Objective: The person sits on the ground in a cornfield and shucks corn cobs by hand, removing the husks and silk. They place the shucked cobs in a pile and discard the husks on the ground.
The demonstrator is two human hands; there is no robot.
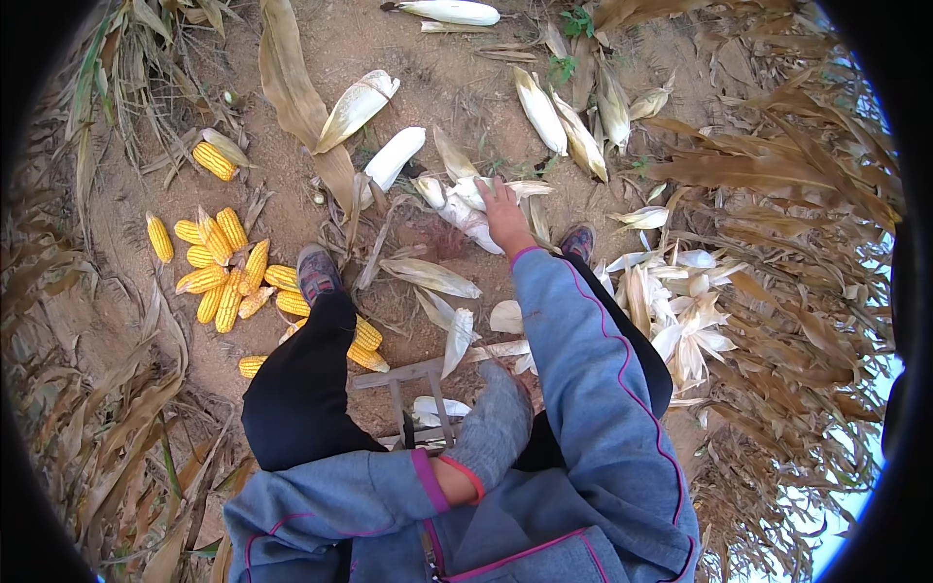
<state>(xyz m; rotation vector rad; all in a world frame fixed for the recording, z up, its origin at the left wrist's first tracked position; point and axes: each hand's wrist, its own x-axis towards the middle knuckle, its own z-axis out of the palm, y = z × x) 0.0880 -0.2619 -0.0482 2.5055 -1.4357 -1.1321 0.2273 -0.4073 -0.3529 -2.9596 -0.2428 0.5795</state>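
My bare right hand is stretched forward, its fingers apart over pale corn husks on the soil. Its fingertips rest on or just above them, and I see no firm grip. My left hand wears a grey knitted glove and lies near my lap, in front of my right thigh. Its fingers are mostly hidden, so whether they hold anything cannot be seen. A loose dry husk lies beyond the glove. To the left, several husked yellow corn cobs are heaped beside my left shoe.
Unhusked ears lie ahead, with more pale ears at the upper right. A heap of stripped husks sits beyond my right leg. Between my legs is a low frame. Dry corn stalks line the right side.
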